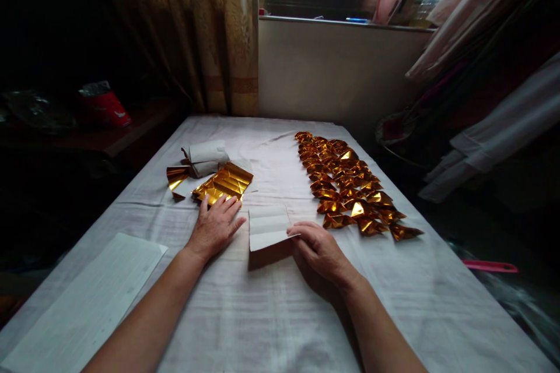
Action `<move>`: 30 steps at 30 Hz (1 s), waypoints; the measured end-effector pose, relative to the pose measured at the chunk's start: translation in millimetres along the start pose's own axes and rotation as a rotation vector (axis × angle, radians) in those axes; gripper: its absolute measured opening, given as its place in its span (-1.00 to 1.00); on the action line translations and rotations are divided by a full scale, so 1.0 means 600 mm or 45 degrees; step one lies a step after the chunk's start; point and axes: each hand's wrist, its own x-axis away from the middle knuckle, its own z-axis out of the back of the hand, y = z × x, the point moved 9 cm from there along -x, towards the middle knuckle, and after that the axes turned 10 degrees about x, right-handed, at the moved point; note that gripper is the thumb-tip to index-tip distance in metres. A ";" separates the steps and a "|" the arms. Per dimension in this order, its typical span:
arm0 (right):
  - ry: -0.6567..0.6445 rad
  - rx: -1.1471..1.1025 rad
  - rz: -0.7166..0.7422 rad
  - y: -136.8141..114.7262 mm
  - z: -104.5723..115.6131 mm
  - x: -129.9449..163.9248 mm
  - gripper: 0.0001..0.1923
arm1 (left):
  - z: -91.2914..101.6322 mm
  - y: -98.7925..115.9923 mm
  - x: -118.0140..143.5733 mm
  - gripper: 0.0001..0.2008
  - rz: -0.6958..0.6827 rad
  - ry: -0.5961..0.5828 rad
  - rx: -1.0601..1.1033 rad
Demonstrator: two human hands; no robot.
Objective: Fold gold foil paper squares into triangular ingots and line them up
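In the head view, my right hand (321,252) pinches the right edge of a creased sheet of paper (269,226), its pale side up. That sheet is tilted a little above the cloth and casts a shadow. My left hand (217,224) lies with fingers spread, its fingertips at the near edge of a shiny gold foil sheet (230,180) with fold lines. Behind the foil sheet sits a folded pale paper piece (205,154), and a curled gold strip (177,178) is to its left. Several rows of folded gold foil pieces (345,186) stand to the right, beyond my right hand.
A white cloth covers the table (280,315). A long pale paper sheet (94,303) lies at its left front. Left of the table, a red container (105,106) stands on a dark surface. Curtains (219,35) hang behind; clothes (503,128) hang at the right.
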 end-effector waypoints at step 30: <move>0.121 0.387 -0.429 0.030 -0.024 -0.041 -0.78 | -0.052 0.135 0.041 -0.38 -0.274 -0.272 0.221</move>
